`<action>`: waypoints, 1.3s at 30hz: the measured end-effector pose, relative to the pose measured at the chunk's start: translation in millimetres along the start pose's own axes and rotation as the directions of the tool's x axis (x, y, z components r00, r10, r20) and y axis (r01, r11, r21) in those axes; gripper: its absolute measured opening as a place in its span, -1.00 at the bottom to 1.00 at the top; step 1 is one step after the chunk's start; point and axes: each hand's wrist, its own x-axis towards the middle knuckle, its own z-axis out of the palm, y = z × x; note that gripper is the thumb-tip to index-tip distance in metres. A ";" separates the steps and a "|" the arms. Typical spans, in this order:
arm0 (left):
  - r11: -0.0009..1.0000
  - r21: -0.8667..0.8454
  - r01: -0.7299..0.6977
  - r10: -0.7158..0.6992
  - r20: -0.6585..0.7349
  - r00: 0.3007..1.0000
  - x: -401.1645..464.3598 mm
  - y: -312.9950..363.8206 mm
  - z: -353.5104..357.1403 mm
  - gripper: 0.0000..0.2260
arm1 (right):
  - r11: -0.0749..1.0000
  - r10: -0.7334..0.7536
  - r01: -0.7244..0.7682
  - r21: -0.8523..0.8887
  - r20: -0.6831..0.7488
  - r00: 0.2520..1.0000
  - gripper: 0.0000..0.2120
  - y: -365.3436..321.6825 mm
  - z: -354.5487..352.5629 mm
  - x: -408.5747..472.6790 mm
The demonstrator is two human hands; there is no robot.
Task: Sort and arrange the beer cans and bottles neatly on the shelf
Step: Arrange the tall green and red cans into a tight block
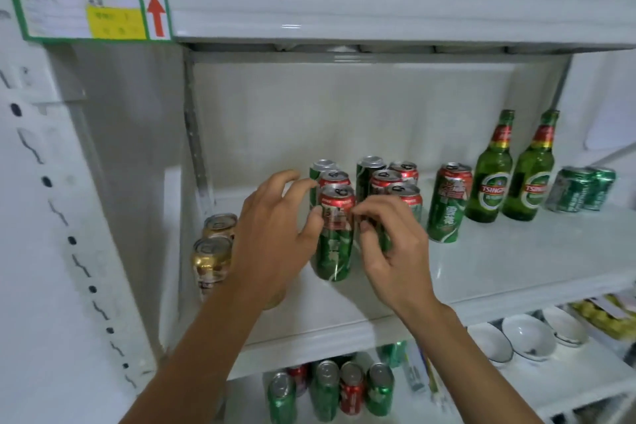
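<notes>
A person's two hands meet at a green-and-red beer can (334, 234) standing upright at the front of a cluster of cans (373, 179) on the middle shelf (499, 262). The left hand (272, 237) curls round the can's side from nine o'clock, thumb against the red band; the right hand (389, 244) comes in from three o'clock with fingers bent and tips at the can's upper wall, though whether it truly pinches the can or only touches it cannot be told. Behind, at twelve o'clock, the other cans stand in two short rows. A single can (447, 203) stands apart at two to three o'clock, with two green glass bottles (509, 172) beyond it and two more green cans (581, 189) at the far right. Two gold cans (213, 251) stand at nine o'clock, partly hidden by the left wrist. White bowls (526, 337) and more cans sit on the shelf below.

The can is probably light if empty, moderately heavy if full; its pull tab looks unbroken, though that is hard to read. Thin aluminium dents under a hard squeeze and the printed wall is smooth, so a grip round the mid-body with the fingers spread is likely safest. The bottles are heavier and breakable, best taken low on the body, not by the neck.
</notes>
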 end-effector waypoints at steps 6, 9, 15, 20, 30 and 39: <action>0.999 0.003 0.043 -0.042 -0.064 0.997 7.0 73.8 19.8 -0.67 | 0.997 0.078 -0.078 -0.031 0.008 0.997 -0.73 36.2 -78.0 -0.9; 0.999 -0.003 0.048 -0.048 -0.050 0.998 12.9 107.5 36.5 -0.67 | 0.991 0.133 -0.132 -0.033 0.050 0.990 -0.71 61.7 -111.5 -1.1; 0.994 0.050 0.101 -0.099 -0.041 0.994 9.5 131.1 71.0 -0.71 | 0.947 0.319 -0.319 -0.020 0.134 0.938 -0.68 109.5 -143.8 2.0; 0.996 0.060 0.067 -0.065 -0.027 0.998 24.7 130.3 90.8 -0.70 | 0.925 0.379 -0.364 -0.109 0.202 0.903 -0.70 138.0 -155.8 12.3; 0.989 0.144 -0.045 0.050 -0.034 0.998 47.7 162.8 138.1 -0.64 | 0.911 0.396 -0.328 -0.250 0.303 0.867 -0.66 201.0 -179.2 27.3; 0.941 0.325 0.092 -0.064 -0.096 0.993 55.8 191.3 164.2 -0.67 | 0.933 0.350 -0.343 -0.107 0.480 0.804 -0.59 258.4 -185.7 41.1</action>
